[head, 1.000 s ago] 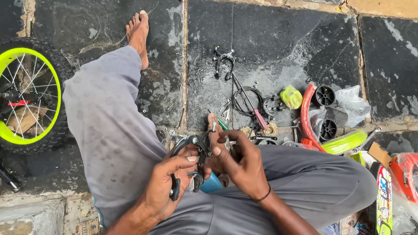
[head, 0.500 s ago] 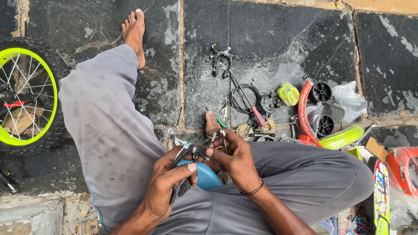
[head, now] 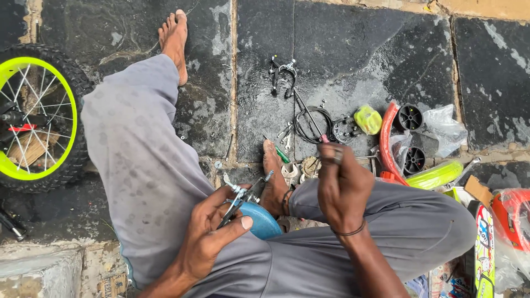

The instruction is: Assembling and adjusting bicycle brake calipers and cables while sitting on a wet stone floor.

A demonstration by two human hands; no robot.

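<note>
I sit on a dark stone floor with grey trousers and bare feet. My left hand [head: 212, 234] grips a black and silver brake caliper [head: 243, 197] against a blue round part [head: 261, 219] resting on my lap. My right hand [head: 342, 185] is raised above my right knee, fingers pinched on a small dark ring-shaped part [head: 337, 157]. A thin band circles my right wrist. My right foot [head: 273, 176] lies tucked between both hands.
A small bicycle wheel [head: 33, 118] with a lime-green rim lies at the left. Ahead lie a second brake caliper with cable [head: 284, 74], a coiled cable [head: 312, 122], a yellow-green part [head: 367, 119], a red fender [head: 388, 140], black small wheels [head: 411, 117] and plastic bags [head: 444, 128].
My right hand has lifted away from the brake caliper and moved right with a small part pinched. The left hand keeps the caliper on the blue part.
</note>
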